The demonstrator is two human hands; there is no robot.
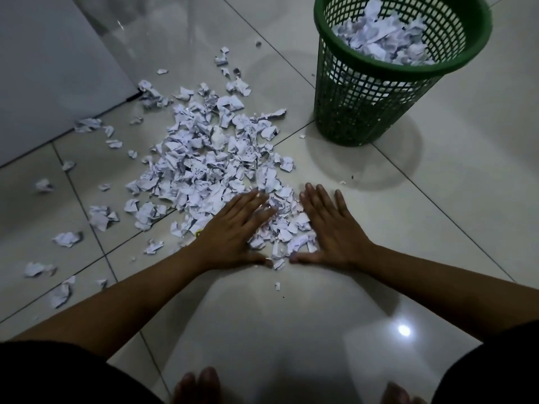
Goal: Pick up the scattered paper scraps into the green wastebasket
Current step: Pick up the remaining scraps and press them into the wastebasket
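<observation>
Both hands flat on tiled floor [335,330], fingers straight: left hand [233,228] and right hand [329,228] flank paper scraps [204,170]. Green wastebasket [376,100], part-filled, rim cut off at top edge.

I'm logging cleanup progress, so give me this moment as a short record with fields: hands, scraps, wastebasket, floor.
left hand: flat, fingers straight, on the near edge of the pile
right hand: flat, fingers spread, beside the pile
paper scraps: large pile, with strays off to the left
green wastebasket: upright, already holding scraps, apart from the pile
floor: glossy pale tiles
</observation>
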